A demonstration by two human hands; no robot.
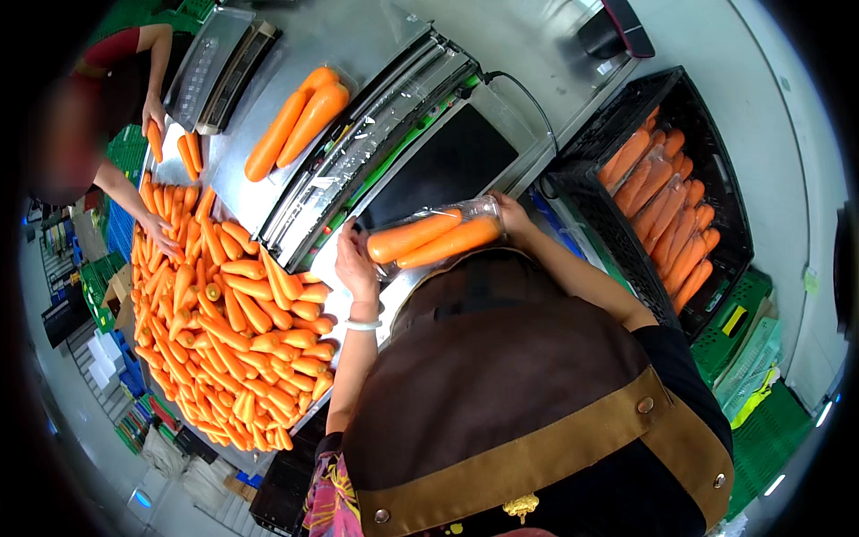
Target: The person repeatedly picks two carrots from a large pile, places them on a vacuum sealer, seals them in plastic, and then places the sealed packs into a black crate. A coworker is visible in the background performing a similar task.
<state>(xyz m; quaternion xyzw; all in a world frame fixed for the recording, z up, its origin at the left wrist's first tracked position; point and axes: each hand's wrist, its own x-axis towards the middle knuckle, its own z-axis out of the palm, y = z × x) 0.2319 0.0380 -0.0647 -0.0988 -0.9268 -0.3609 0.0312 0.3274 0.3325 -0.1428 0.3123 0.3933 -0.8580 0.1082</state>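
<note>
In front of my apron I hold a pack of carrots (436, 238) in clear plastic film, with two thick carrots showing side by side. My left hand (356, 262), with a white bangle at the wrist, is at the pack's left end. The right hand (511, 216) grips the film at the opposite end. Just beyond the pack lies the black plate (443, 161) of a film wrapping machine. Clear film (376, 134) stretches along the machine's rollers. Behind the rollers, several loose carrots (295, 124) rest together on the metal surface.
A large heap of carrots (235, 335) covers the table at my left. Across it, another person's hand (158, 231) touches the heap; their other hand (153, 114) holds a carrot beside a second wrapping machine (225, 74). At my right, a black crate (721, 201) contains wrapped carrot packs (664, 201).
</note>
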